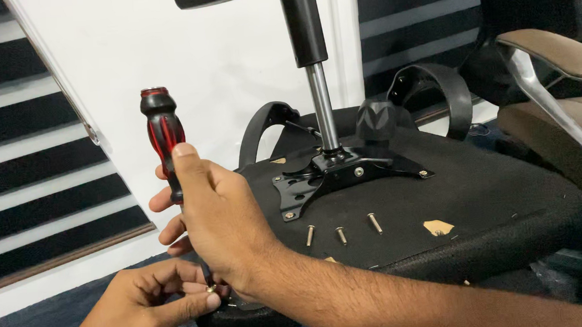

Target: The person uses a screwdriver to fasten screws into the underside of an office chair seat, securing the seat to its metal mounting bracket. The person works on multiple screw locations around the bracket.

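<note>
Head view: we look down at an upturned chair seat, its black underside facing up. Our right hand is wrapped around a red and black screwdriver, fingers curled tight on the lower handle and the thumb lying up along the grip; the tool stands nearly upright, its shaft running down behind the hand to the seat's near edge. Our left hand sits low at that edge, just under the right, thumb and forefinger pinched shut on a small metal screw at the tip of the screwdriver; the other fingers are half curled

Further back on the seat, a black metal plate is fixed at the middle, with a silver and black column rising from it. Three loose bolts lie on the fabric just in front of the plate, near each other but apart. A black knob sits behind the plate, and curved black armrests show on either side of the column. A second chair, brown with a chrome arm, stands to the right
</note>
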